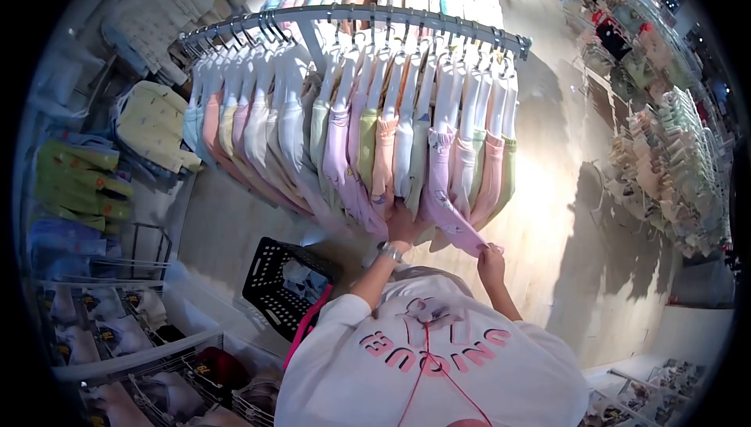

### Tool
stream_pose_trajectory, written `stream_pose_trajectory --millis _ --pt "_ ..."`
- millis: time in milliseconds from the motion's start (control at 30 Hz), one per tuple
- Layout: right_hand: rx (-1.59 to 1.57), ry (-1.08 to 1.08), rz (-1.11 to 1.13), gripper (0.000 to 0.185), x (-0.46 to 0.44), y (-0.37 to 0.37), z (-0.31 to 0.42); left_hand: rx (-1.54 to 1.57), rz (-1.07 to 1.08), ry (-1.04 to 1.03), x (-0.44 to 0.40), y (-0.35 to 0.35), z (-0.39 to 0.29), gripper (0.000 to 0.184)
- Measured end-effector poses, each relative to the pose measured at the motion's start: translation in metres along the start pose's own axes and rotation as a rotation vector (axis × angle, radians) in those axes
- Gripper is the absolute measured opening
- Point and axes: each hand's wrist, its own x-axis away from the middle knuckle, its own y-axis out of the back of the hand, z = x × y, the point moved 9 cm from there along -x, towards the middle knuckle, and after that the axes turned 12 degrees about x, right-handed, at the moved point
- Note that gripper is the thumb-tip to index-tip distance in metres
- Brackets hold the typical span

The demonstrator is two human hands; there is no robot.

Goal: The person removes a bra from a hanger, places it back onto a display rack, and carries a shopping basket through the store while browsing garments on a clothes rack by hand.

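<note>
A pair of lilac trousers point(444, 184) with a small print hangs from the rack, one leg drawn out toward me. My right hand point(490, 261) is closed on the cuff of that leg. Just to its left, my left hand point(404, 225) reaches in among the hanging clothes, a watch point(389, 252) on its wrist. Its fingers are mostly hidden by the fabric. Peach trousers point(384, 161) and white trousers point(403, 159) hang right above this hand. More pastel trousers hang on either side on white hangers.
A curved metal rail point(368, 12) carries the hangers. A black shopping basket point(274, 278) with a pink handle stands at my left, something pale inside. Shelves of bras point(168, 392) are at lower left, green clothes point(78, 184) at far left. More garments point(665, 161) hang at right.
</note>
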Motion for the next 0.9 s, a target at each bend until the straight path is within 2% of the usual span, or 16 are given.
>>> stream_pose_trajectory --millis 67,100,133,200,233,300,400,500,533,567,667,700,767,800,867,900 --pt "-0.014 0.014 -0.087 0.014 0.005 0.007 0.011 0.021 0.304 0.189 -0.006 -0.053 0.074 0.04" --pt "-0.024 0.02 -0.13 0.013 0.009 0.01 0.015 0.107 0.36 0.219 -0.003 -0.058 0.09 0.038" --pt "-0.015 -0.043 -0.078 0.013 0.013 0.004 0.011 0.193 0.415 0.255 0.001 -0.061 0.106 0.037" --pt "-0.036 -0.125 -0.019 0.014 0.016 0.0 0.005 0.519 0.328 0.197 0.007 -0.033 0.106 0.035" --pt "-0.051 -0.166 0.012 0.014 0.017 -0.003 0.004 0.551 0.361 0.207 0.016 -0.017 0.108 0.029" --pt "-0.156 -0.168 0.051 0.015 0.016 -0.013 0.012 0.611 0.422 0.22 0.028 0.039 0.07 0.019" --pt "-0.323 -0.173 0.216 0.02 0.012 -0.044 0.031 0.697 0.371 0.095 0.038 0.079 0.067 0.019" --pt "-0.291 -0.008 0.455 0.018 0.008 -0.063 0.09 0.62 0.65 0.301 0.063 0.075 0.058 0.029" --pt "-0.31 0.071 0.449 0.019 0.006 -0.067 0.111 0.609 0.762 0.402 0.076 0.058 0.07 0.029" --pt "-0.328 0.15 0.444 0.022 0.007 -0.073 0.13 0.594 0.814 0.353 0.083 0.044 0.07 0.028" --pt "-0.564 -0.022 0.608 0.03 0.018 -0.11 0.148 0.608 0.951 0.396 0.122 0.011 0.065 0.021" --pt "-0.602 -0.062 0.622 0.032 0.022 -0.113 0.152 0.474 0.905 0.193 0.122 0.007 0.065 0.017" --pt "-0.676 -0.143 0.65 0.035 0.029 -0.117 0.156 0.393 0.851 0.231 0.126 0.006 0.077 0.021" --pt "-0.573 0.013 0.429 0.028 0.024 -0.109 0.158 0.221 0.894 0.197 0.124 0.007 0.077 0.024" --pt "-0.439 0.028 0.479 0.023 0.028 -0.112 0.147 -0.129 0.971 0.124 0.117 0.013 0.083 0.03" --pt "-0.373 0.033 0.503 0.021 0.03 -0.109 0.144 -0.17 0.95 0.113 0.117 0.017 0.088 0.032"
